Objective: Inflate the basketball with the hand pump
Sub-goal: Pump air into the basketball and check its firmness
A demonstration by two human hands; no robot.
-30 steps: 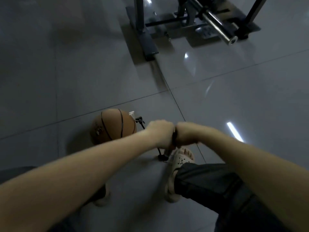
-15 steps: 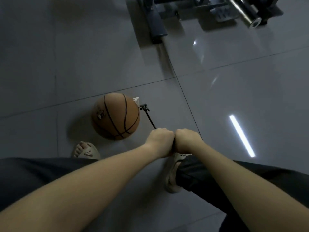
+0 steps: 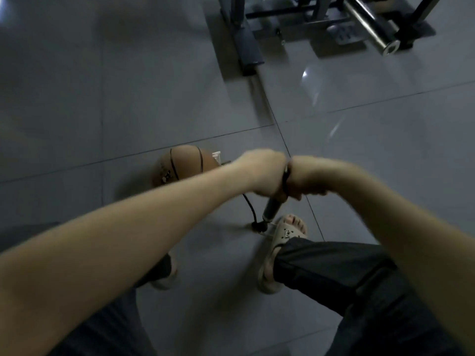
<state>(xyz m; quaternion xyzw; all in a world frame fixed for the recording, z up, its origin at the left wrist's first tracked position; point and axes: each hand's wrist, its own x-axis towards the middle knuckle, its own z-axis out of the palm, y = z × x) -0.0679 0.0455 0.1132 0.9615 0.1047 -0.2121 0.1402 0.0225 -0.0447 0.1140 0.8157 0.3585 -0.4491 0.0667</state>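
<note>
1. Left grip (image 3: 264, 174) and right grip (image 3: 305, 178) at frame centre, knuckles touching. Both are clenched round the pump handle (image 3: 285, 173), of which only a dark sliver shows.
2. Pump barrel (image 3: 271, 209) slants down to its base beside the sandalled right foot (image 3: 288, 231).
3. Black hose (image 3: 248, 206) leads from the base toward the basketball (image 3: 180, 163), which sits on the tiled floor (image 3: 102, 98) left of the grips, partly behind the left forearm.
4. Gym frame (image 3: 246, 47) and steel bar (image 3: 370, 27) at top right.

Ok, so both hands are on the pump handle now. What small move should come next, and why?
Probably press the pump handle straight down. The left hand and right hand both grip it, and the pump barrel shows below them, so the stroke looks raised. The sandal sits by the pump's base, and the hose runs toward the basketball.
</note>
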